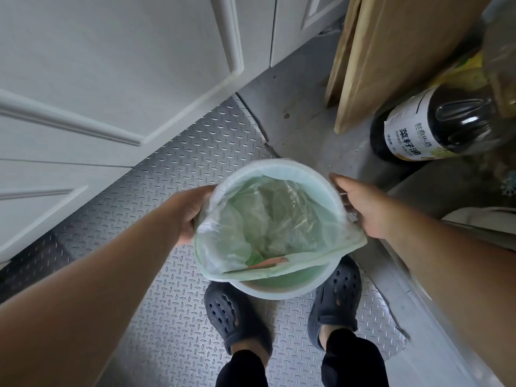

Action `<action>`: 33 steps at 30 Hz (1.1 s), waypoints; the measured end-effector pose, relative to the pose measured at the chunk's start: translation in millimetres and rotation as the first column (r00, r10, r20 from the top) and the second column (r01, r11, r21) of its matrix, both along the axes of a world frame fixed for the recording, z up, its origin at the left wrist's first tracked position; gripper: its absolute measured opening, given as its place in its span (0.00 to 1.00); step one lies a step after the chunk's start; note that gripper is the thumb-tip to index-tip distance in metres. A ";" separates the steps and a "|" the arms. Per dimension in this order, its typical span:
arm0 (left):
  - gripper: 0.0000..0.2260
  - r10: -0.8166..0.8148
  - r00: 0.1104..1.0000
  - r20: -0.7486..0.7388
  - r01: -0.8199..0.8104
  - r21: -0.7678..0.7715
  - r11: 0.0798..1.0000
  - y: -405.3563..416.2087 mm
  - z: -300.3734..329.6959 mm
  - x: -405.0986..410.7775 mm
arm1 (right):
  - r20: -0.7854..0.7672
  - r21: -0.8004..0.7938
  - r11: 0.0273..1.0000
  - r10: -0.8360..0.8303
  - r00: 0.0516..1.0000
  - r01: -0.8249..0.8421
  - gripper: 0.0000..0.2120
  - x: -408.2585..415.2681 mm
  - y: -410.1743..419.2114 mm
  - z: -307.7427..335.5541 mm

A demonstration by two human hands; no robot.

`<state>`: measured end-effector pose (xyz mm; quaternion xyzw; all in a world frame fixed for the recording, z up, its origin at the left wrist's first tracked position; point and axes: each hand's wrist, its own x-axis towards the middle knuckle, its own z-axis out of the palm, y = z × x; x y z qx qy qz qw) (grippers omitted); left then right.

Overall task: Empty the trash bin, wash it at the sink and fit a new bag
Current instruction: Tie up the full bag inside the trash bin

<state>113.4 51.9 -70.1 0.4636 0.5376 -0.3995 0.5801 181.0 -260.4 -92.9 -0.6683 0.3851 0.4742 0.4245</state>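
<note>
Floor of grey embossed metal plate (178, 152) carries a round pale-green plastic trash bin (282, 287) between the person's feet. Both hands pinch its translucent green bag (268, 219): left hand (192, 210), right hand (360, 208). Emptying appears underway; next, lift the bag clear.

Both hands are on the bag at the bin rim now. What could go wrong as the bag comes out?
1. The thin translucent green plastic bag is stretched between the left hand and right hand; it may tear, spilling scraps.
2. The round pale green plastic trash bin stands unheld between the dark clogs and may lift or tip.
3. The dark oil bottle nearby could get knocked.
</note>
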 end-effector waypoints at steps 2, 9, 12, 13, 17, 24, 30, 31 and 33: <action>0.20 -0.012 0.999 0.036 0.009 0.065 0.998 1.9 -2.8 7.1 | -0.042 0.033 0.997 0.072 0.997 -0.071 0.25 -2.2 0.6 -5.5; 0.08 -0.121 0.961 0.250 -0.002 0.444 0.896 -7.2 -10.1 26.0 | -0.029 0.052 0.998 -0.015 0.999 0.016 0.08 -1.7 3.7 1.2; 0.11 -0.129 0.931 0.341 -0.060 0.493 0.868 -8.6 -8.1 31.7 | 0.150 0.009 0.995 -0.097 0.984 0.097 0.08 4.4 9.8 6.3; 0.12 -0.144 0.925 0.351 -0.061 0.514 0.856 -7.9 -6.7 32.3 | 0.248 -0.032 0.996 -0.069 0.966 0.080 0.07 6.6 12.6 7.8; 0.14 -0.139 0.899 0.415 -0.126 0.549 0.826 -5.0 0.4 29.6 | 0.585 -0.459 0.859 0.485 0.650 -0.228 0.07 8.6 15.8 27.0; 0.14 -0.152 0.859 0.489 -0.199 0.593 0.780 -13.4 33.6 0.6 | 0.635 -0.661 0.691 0.723 0.274 -0.291 0.10 -16.6 8.8 80.6; 0.10 -0.210 0.873 0.441 -0.146 0.645 0.750 11.2 54.6 -24.8 | 0.592 -0.683 0.662 0.750 0.296 -0.309 0.06 -35.4 -10.3 107.8; 0.11 -0.236 0.869 0.434 -0.117 0.645 0.755 14.3 59.1 -26.3 | 0.588 -0.680 0.664 0.748 0.309 -0.311 0.06 -35.8 -12.1 110.8; 0.12 -0.311 0.860 0.404 -0.023 0.641 0.767 22.0 66.7 -28.4 | 0.584 -0.663 0.670 0.742 0.329 -0.333 0.05 -36.7 -13.5 116.5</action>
